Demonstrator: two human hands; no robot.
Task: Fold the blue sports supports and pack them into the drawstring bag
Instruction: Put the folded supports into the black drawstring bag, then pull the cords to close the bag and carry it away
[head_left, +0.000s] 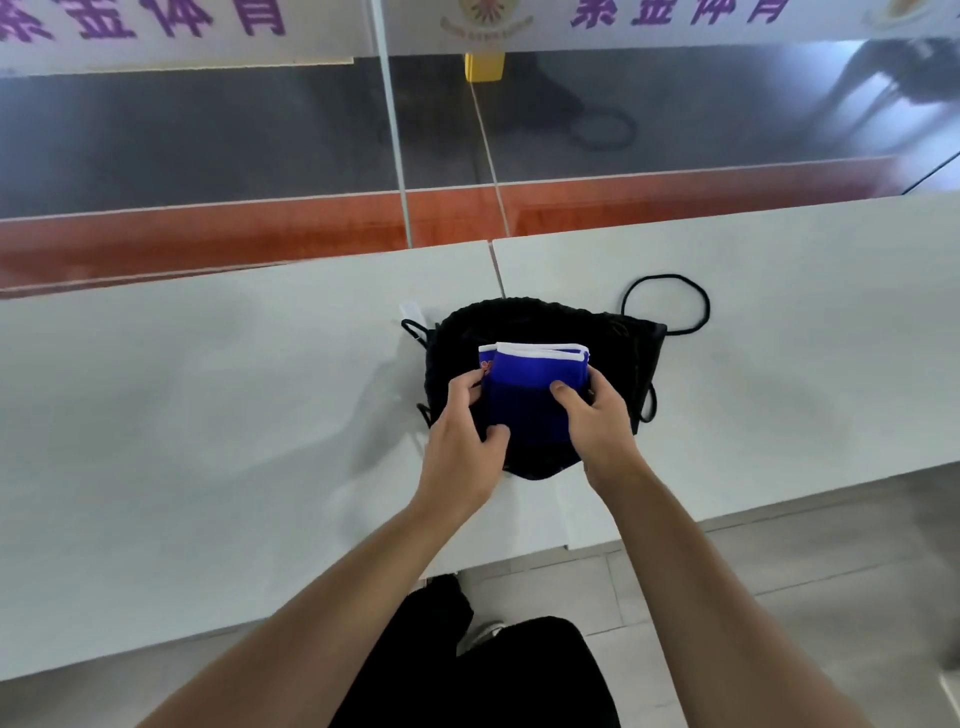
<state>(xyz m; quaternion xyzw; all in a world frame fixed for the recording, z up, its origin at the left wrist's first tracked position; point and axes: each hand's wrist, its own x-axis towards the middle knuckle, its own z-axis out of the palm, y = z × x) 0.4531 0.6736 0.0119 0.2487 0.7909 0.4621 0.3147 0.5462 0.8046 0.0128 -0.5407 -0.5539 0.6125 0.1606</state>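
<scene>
I stand at a white table (208, 415) and look down at my two bare forearms reaching forward. Between my hands is a folded stack of blue sports supports (524, 395) with white bands along the far edge. The stack sits over a black drawstring bag (519, 322) that lies crumpled on the table, just beyond the seam where two tabletop panels meet.

My left hand (465, 436) grips the left side of the stack: the thumb curls over the near lower corner and the fingertips press in at the left edge. My right hand (597, 415) grips the right side, thumb lying on top of the blue fabric and the fingers wrapped round the far right edge, mostly hidden behind the stack. I cannot tell whether the bottom of the stack is already inside the bag's mouth or only resting on it.

A loop of black cord (667, 304) from the bag lies on the table to the right, and a shorter piece of cord shows at the bag's left side beside a small white tag (413, 312).
</scene>
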